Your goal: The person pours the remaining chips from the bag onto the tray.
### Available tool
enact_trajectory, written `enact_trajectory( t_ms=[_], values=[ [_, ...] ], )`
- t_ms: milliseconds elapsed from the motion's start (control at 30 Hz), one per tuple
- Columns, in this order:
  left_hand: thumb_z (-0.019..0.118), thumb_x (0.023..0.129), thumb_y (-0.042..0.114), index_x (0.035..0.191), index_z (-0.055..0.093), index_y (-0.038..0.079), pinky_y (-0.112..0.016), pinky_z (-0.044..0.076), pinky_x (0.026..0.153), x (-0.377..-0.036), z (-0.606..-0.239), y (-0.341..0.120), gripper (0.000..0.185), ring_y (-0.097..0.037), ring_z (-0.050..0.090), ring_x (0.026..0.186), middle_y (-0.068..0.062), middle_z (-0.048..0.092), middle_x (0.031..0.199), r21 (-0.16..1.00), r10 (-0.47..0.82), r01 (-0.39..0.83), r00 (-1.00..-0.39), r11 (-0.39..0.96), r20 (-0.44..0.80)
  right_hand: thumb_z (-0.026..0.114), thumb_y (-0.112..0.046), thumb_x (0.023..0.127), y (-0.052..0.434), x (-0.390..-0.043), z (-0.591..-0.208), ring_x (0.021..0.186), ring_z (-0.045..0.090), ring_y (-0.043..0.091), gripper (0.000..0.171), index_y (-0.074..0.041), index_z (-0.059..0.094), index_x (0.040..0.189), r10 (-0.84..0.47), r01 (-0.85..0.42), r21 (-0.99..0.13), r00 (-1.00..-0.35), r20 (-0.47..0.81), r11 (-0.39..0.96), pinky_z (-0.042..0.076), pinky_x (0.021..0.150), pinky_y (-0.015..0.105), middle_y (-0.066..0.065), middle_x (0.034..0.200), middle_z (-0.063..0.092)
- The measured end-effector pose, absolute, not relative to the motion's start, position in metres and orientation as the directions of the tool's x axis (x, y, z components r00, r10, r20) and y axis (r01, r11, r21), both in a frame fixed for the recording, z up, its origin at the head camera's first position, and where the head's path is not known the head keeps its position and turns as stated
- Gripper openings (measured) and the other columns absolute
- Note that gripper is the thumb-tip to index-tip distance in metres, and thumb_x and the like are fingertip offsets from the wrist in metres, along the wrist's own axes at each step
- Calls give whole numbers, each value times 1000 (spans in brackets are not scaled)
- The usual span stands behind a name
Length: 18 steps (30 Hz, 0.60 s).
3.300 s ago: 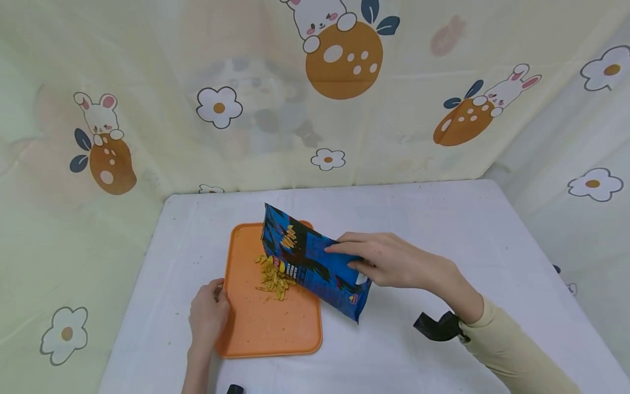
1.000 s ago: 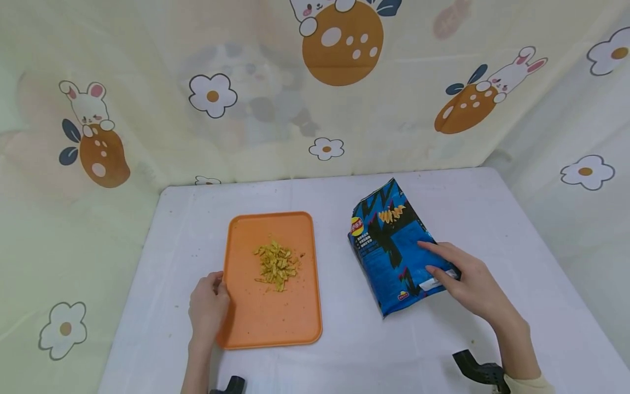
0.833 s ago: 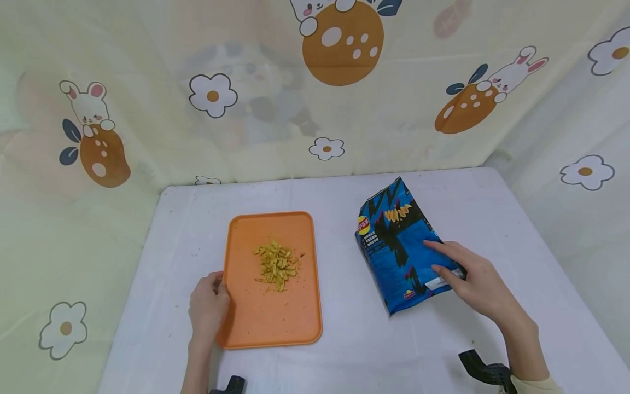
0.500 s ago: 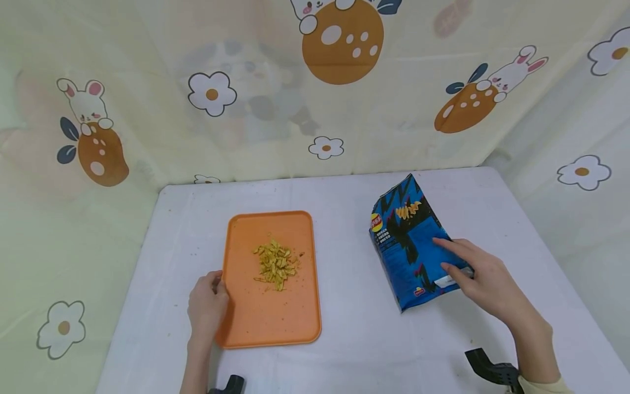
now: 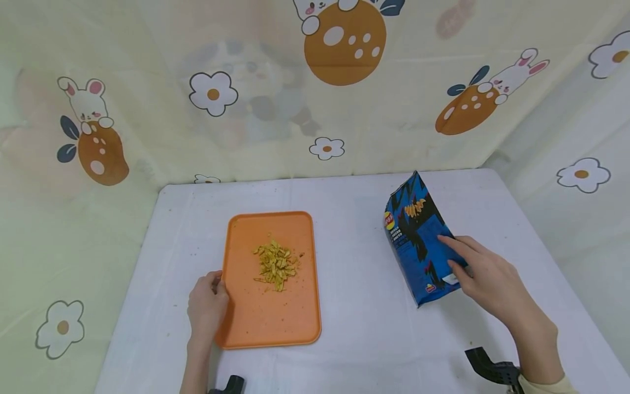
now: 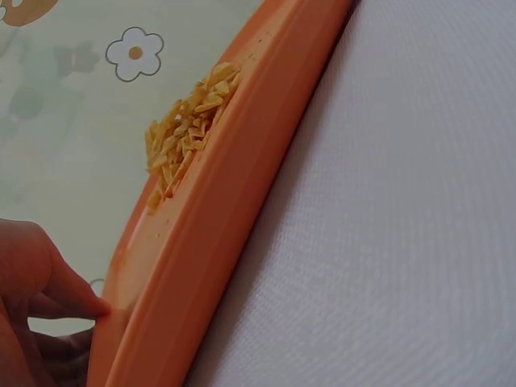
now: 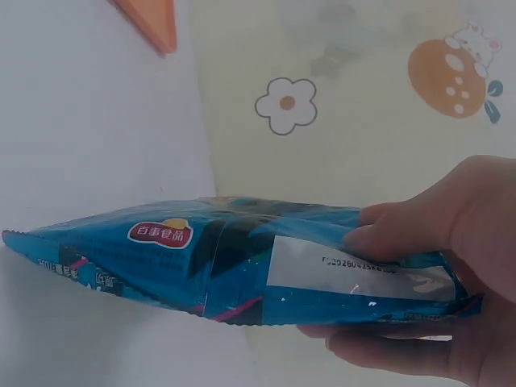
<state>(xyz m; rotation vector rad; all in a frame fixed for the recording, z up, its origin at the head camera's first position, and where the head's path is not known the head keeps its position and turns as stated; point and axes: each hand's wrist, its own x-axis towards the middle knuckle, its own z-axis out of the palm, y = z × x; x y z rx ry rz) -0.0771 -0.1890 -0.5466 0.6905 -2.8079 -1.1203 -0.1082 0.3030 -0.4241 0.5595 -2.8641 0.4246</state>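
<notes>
My right hand [image 5: 497, 282] grips a blue chip bag [image 5: 418, 246] by its lower right side, right of the tray. In the right wrist view the thumb is on the bag's [image 7: 234, 278] upper face and the fingers are under it. At the left, my left hand [image 5: 208, 306] pinches the left rim of an orange tray [image 5: 268, 325]. The left wrist view has a fingertip against the inside of the tray's [image 6: 210, 234] rim. A small heap of yellow crinkled chip pieces [image 5: 276, 266] lies on the tray's middle, with crumbs around it.
A white-covered table [image 5: 364, 328] carries the tray, with a patterned curtain [image 5: 266, 126] behind and at the sides. Black curved mounts sit at both wrists, the right mount [image 5: 492, 368] near the front of the table.
From above the tray, the bag has moved right in my right hand and turned more upright, uncovering the chip heap. Lately it shifts further right. My left hand stays at the tray rim.
</notes>
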Motion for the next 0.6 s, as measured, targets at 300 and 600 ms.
enact_trajectory(
  t_ms=[300, 600],
  values=[
    [51, 102, 5, 133, 62, -4, -47, 52, 77, -77, -544, -188, 35, -34, 63, 94, -23, 65, 111, 662, -417, -385, -901, 643, -118, 77, 6, 80, 294, -107, -425, 49, 33, 0, 53, -2, 65, 132, -379, -446, -162, -866, 328, 880, 27, 41, 22, 15, 121, 68],
    [51, 102, 5, 133, 62, -4, -47, 52, 78, -77, -542, -187, 35, -34, 63, 94, -23, 65, 112, 657, -422, -396, -897, 642, -128, 78, 8, 76, 275, -105, -431, 45, 26, -1, 53, 1, 67, 128, -462, -535, -87, -791, 401, 840, 23, 41, 19, 14, 117, 69]
  ],
)
